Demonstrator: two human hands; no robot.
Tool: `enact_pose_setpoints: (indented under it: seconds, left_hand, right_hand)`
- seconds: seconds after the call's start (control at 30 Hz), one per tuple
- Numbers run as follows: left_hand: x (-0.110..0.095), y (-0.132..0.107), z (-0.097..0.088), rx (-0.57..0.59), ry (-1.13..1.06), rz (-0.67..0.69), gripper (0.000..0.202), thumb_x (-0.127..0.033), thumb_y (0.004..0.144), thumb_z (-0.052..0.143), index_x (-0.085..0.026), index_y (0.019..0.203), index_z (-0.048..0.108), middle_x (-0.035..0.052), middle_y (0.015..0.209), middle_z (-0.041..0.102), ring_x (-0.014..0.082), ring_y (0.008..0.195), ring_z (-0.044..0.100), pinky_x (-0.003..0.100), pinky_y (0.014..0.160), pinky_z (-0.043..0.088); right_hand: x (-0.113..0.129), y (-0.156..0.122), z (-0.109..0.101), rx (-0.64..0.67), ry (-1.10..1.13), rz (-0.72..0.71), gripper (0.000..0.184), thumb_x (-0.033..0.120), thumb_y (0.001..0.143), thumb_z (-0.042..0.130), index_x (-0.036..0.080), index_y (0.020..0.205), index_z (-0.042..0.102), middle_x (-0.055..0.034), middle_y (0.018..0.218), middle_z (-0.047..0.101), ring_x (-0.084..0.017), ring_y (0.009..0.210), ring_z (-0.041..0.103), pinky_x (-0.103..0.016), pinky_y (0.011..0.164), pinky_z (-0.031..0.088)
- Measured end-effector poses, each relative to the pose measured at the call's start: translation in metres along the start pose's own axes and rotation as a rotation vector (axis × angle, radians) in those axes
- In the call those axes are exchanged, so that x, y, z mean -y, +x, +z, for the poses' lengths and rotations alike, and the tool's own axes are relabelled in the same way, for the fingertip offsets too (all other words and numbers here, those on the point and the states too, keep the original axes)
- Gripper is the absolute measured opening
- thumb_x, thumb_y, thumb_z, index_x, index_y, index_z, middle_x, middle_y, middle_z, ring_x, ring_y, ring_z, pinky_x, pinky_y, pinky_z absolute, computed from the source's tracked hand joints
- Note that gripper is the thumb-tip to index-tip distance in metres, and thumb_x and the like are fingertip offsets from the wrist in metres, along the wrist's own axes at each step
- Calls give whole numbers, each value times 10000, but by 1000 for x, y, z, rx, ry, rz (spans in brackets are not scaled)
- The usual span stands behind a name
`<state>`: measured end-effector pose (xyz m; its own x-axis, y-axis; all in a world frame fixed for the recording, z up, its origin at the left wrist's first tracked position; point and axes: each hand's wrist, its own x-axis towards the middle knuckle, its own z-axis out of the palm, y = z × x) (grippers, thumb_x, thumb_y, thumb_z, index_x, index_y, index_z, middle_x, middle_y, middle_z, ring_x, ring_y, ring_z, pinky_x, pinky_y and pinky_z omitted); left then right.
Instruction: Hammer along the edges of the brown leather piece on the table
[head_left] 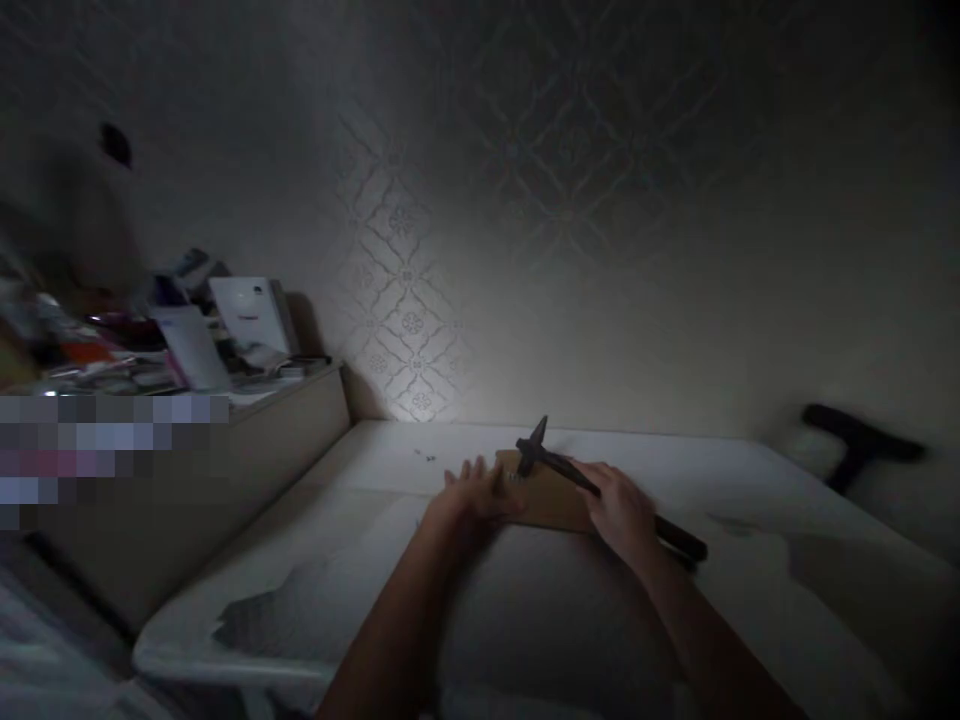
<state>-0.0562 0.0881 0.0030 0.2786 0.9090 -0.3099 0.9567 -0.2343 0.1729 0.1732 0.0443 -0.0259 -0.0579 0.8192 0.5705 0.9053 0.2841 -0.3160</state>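
Note:
My right hand is wrapped around the dark handle of a hammer. The hammer's head is raised over the left part of a flat brown board lying on the white table. Several tiny light marks or metal bits show on the board below the head; they are too small to name. My left hand rests at the board's left end with fingers spread and the thumb lying on the board. Small dark pieces, perhaps nails, lie on the table beyond it.
The white table has worn grey patches and meets a patterned wall. To the left stands a cabinet crowded with a white box, a white container and clutter. A black T-shaped object is at the right edge.

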Motion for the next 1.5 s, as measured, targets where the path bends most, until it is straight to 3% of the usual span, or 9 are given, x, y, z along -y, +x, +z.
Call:
enact_pose_setpoints:
  seconds: [1.5]
  left_hand:
    - [-2,-1,-1,-13,-9,-9,1033,-792,754,416,-240,1548,53,157,1598,-4,389,1455,10,658,1107,89]
  right_hand:
    - [-6,0,4,-10,8,37,427,86,830,514,250,1210,621,-42,1105,675,-196,989,611,-306,830,468]
